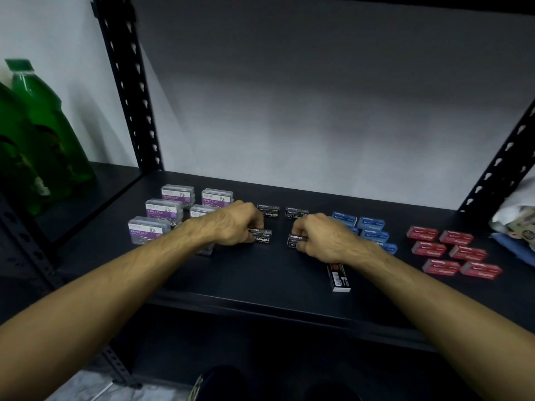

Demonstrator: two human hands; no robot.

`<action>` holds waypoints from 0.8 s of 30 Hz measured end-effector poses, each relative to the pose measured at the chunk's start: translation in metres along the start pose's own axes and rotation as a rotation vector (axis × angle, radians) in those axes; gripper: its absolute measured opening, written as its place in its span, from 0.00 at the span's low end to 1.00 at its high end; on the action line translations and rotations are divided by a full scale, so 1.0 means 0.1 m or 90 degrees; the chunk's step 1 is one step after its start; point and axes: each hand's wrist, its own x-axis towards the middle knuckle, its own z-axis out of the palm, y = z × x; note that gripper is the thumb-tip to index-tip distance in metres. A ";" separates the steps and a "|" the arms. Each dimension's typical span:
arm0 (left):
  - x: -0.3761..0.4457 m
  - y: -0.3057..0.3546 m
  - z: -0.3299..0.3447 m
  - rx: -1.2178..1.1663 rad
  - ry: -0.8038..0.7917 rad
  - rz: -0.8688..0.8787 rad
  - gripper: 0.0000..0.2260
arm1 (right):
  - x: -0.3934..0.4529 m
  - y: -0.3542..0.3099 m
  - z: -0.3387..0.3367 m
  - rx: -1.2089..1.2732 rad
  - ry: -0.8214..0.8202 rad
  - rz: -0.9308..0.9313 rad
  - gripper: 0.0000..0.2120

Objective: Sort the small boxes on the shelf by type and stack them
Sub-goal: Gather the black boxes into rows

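Green bottles (43, 134): far left, next shelf bay.
Paper clip boxes (149, 228): left on the shelf (260, 279), in rows.
Left hand (231, 224): fingers closed on a black staple box (261, 237).
Right hand (324, 238): fingers closed on another black box (296, 241).
Blue boxes (372, 227): just right of the hands.
Red boxes (451, 251): far right, in pairs.

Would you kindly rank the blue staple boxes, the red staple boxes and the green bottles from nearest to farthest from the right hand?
From the right hand:
1. Blue staple boxes, just beside it on its right.
2. Red staple boxes, further right on the shelf.
3. Green bottles, far left, beyond the shelf post.
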 end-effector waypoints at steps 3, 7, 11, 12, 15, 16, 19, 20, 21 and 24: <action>0.04 0.01 0.02 0.005 0.002 -0.002 0.08 | 0.08 -0.01 0.02 -0.027 0.018 -0.008 0.11; 0.13 0.02 0.03 -0.005 0.021 -0.014 0.08 | 0.18 0.00 0.03 -0.025 0.033 -0.005 0.11; 0.20 0.01 0.02 -0.003 0.030 -0.015 0.06 | 0.26 0.04 0.02 -0.028 0.030 -0.005 0.11; 0.22 0.00 0.02 -0.002 0.029 -0.014 0.05 | 0.28 0.05 0.02 -0.030 0.030 -0.005 0.10; 0.25 0.00 0.02 0.001 0.034 -0.014 0.05 | 0.32 0.07 0.03 -0.032 0.029 -0.004 0.09; 0.26 0.00 0.01 0.002 0.035 -0.014 0.06 | 0.33 0.07 0.03 -0.033 0.028 -0.004 0.09; 0.28 0.01 0.01 0.008 0.032 -0.015 0.07 | 0.34 0.08 0.03 -0.036 0.028 -0.007 0.09; 0.28 0.01 0.01 0.010 0.031 -0.016 0.08 | 0.34 0.08 0.03 -0.035 0.029 -0.008 0.09; 0.29 0.01 0.02 0.011 0.032 -0.017 0.08 | 0.34 0.09 0.04 -0.034 0.028 -0.008 0.09; 0.29 0.00 0.02 0.008 0.031 -0.020 0.11 | 0.34 0.09 0.03 -0.028 0.029 -0.009 0.09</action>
